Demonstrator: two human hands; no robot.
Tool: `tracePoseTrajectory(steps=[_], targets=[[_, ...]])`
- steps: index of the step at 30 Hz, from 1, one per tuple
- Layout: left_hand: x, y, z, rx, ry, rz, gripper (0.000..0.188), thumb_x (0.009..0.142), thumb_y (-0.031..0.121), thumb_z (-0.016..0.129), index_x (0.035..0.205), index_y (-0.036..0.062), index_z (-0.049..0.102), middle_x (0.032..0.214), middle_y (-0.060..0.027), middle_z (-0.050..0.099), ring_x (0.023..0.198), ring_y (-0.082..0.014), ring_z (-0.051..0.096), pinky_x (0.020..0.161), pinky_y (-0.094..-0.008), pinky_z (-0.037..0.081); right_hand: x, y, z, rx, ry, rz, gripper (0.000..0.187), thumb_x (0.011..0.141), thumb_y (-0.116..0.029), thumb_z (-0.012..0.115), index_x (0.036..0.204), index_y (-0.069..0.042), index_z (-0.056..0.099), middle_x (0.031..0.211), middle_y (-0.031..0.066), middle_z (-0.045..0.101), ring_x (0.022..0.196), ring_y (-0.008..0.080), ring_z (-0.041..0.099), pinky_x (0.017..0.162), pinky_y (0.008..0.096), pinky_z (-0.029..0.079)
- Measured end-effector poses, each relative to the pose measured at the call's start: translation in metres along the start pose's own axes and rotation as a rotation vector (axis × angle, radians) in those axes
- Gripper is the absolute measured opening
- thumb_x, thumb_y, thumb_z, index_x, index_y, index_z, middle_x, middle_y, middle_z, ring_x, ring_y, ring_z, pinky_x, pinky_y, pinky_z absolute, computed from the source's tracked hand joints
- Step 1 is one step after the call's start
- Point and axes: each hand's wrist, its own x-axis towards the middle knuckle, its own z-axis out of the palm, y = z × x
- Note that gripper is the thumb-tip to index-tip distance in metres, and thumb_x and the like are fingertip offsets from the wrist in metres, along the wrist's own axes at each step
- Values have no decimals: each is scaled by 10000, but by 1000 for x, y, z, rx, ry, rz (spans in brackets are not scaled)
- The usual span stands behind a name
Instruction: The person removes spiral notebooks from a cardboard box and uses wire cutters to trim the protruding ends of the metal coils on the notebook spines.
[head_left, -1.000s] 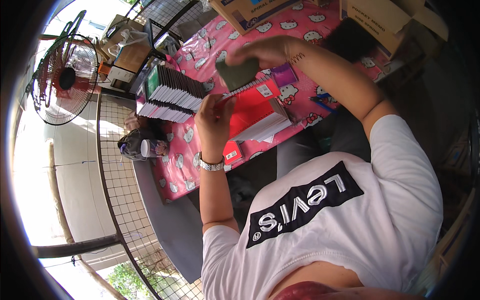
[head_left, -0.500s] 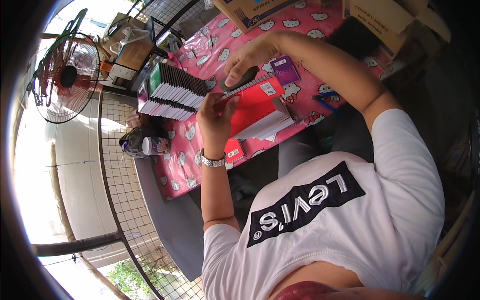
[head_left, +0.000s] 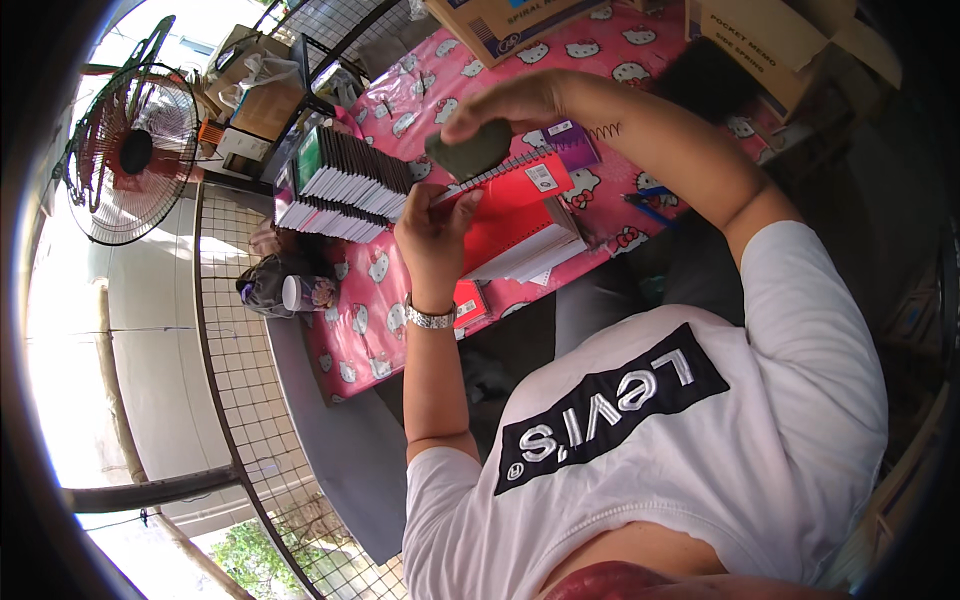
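My left hand [head_left: 433,235], with a metal watch at the wrist, pinches the spine edge of a red spiral notebook [head_left: 515,205]. That notebook lies on a thick stack of white-paged notebooks [head_left: 535,255]. Over the spine, my right hand [head_left: 510,103] holds a dark green flat pad [head_left: 470,152], tilted so its broad face shows; the grip is partly hidden. Metal coil [head_left: 520,160] runs through the holes along the red cover. A thin loose coil end [head_left: 605,130] shows beyond a purple notebook [head_left: 570,143]; I cannot tell whether the two coils join.
Black-spined notebooks [head_left: 350,185] stand stacked at left on the pink patterned tablecloth [head_left: 375,330]. A small red notebook [head_left: 470,302] lies near the front edge, a blue pen [head_left: 650,205] at right. Cartons [head_left: 520,25] stand behind; a cup [head_left: 308,293] and fan [head_left: 135,152] are at left.
My right hand has lifted and shifted slightly left, tilting the green pad so more of its face shows. The left hand still pinches the red notebook.
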Motion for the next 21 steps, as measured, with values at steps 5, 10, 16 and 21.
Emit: tracePoseTrajectory(steps=[5, 10, 16, 21], targets=[[2, 9, 3, -119, 21, 118, 285, 849, 78, 754, 1037, 28, 545, 871, -76, 663, 639, -109, 619, 575, -247, 485, 1, -2, -5, -177, 167, -22, 512, 862, -588, 645, 907, -79, 646, 765, -47, 533, 710, 66, 486, 617, 250, 363], [7, 6, 0, -78, -76, 163, 231, 875, 65, 711, 1031, 25, 545, 902, -84, 647, 642, -134, 623, 577, -265, 499, -3, 6, -18, -280, 74, -29, 564, 883, -617, 604, 981, -63, 640, 856, -28, 566, 793, 77, 510, 691, 245, 395], [8, 18, -5, -128, -143, 57, 194, 902, 99, 689, 956, -1, 531, 766, -83, 611, 550, -135, 598, 492, -271, 464, -3, 7, -19, -269, 154, -57, 650, 892, -644, 584, 1067, -20, 639, 940, -9, 572, 921, 90, 511, 837, 261, 410], [15, 28, -15, 4, -292, -20, 168, 944, 104, 644, 950, -18, 528, 762, -41, 544, 628, -99, 604, 525, -242, 498, 1, 11, -21, -248, 72, -53, 642, 911, -623, 574, 1096, -10, 624, 964, -8, 566, 918, 89, 507, 847, 274, 411]])
